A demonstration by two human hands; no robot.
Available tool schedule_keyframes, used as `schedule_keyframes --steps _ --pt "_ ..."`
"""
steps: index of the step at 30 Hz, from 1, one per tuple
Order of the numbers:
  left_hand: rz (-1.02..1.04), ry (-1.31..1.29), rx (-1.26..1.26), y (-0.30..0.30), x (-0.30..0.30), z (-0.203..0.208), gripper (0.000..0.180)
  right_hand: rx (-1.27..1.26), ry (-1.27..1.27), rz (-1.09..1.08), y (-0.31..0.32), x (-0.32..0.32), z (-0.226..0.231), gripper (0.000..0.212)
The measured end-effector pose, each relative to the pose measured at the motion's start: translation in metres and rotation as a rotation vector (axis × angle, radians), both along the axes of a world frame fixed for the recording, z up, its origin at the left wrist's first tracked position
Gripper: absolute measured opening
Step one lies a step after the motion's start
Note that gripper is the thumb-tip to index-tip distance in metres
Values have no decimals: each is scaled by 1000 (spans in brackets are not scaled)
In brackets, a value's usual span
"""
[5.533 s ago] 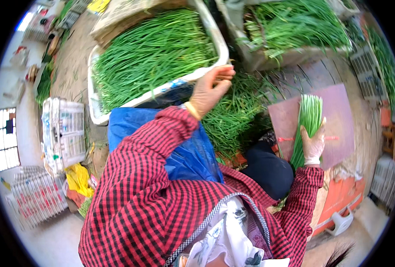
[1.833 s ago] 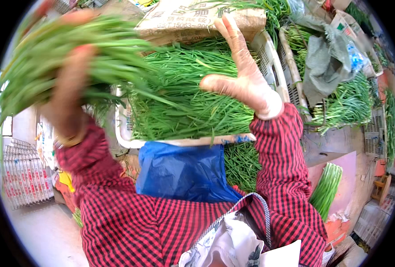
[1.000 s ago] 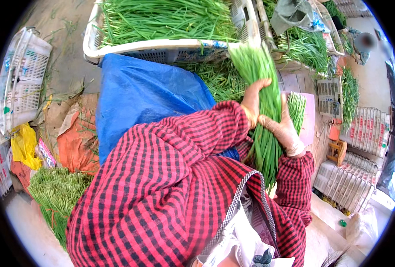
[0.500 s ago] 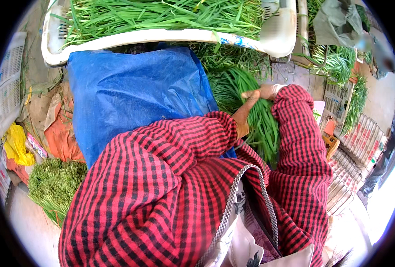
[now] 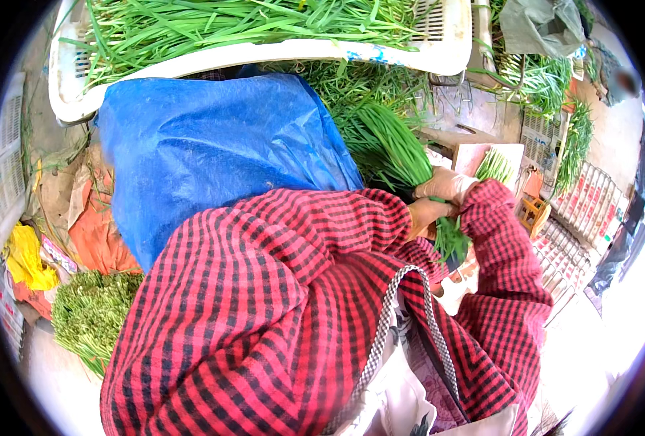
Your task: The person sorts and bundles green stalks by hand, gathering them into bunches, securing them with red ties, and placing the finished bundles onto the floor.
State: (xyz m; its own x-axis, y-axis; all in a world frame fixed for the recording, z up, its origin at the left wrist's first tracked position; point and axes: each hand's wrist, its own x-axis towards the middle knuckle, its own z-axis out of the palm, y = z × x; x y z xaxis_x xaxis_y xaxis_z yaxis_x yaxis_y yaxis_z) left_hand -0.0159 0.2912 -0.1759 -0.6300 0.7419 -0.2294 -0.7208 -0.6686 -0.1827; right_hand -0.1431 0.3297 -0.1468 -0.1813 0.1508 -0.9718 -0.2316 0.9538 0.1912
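Here both hands clasp the bundle of green stalks point(image 5: 395, 149): right hand point(image 5: 446, 185) above, left hand point(image 5: 425, 216) half hidden behind the checked sleeve point(image 5: 300, 240).

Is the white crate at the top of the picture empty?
No, the white crate is filled with long green stalks, while the left hand and right hand grip a separate bundle below it.

Both hands closed, meeting: left point(image 5: 425, 215), gloved right point(image 5: 446, 185).
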Motion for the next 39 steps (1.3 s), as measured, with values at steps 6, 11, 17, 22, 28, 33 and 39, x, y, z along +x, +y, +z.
schedule_keyframes --steps 6,11,17,22,28,33,39 --pt "-170 219 -29 -40 8 -29 97 -246 410 386 58 -46 -3 45" --pt "-47 104 -109 -64 9 -52 116 62 481 362 -10 -71 66 41" --pt "31 19 -31 -66 0 -37 129 -66 537 285 -24 -40 108 46" --pt "228 -112 64 -72 -20 -44 73 -433 731 385 -10 55 56 43" --pt "154 -159 -428 -73 -18 -64 16 -615 909 17 -11 142 12 51" --pt "-9 10 -681 -89 -14 -22 16 -1328 377 -1225 56 141 -31 59" --pt "91 510 -1075 -96 9 8 41 -1697 -40 -1569 25 119 -52 73"
